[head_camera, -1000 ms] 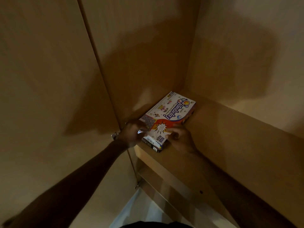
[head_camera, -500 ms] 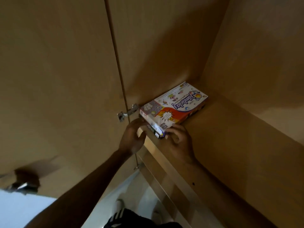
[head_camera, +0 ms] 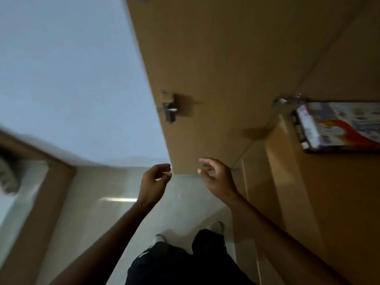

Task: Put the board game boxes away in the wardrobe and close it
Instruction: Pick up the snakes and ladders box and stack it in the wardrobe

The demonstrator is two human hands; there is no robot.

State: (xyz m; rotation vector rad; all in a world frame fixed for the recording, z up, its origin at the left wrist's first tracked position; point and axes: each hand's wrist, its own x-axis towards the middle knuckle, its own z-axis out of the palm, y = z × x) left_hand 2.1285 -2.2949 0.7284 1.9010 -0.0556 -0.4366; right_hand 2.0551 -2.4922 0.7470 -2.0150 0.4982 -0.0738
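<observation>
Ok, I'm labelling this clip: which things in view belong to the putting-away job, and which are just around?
Part of the job:
board game boxes, lying on the wardrobe shelf
open wardrobe door
left hand and right hand, both empty

Just around:
pale floor
blue-grey wall
wooden frame at the left

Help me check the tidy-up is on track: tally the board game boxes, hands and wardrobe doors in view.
Board game boxes: 2, stacked on the shelf, the lower one showing only a dark edge
Hands: 2, left hand and right hand, both holding nothing
Wardrobe door: 1, open
Total: 5
</observation>
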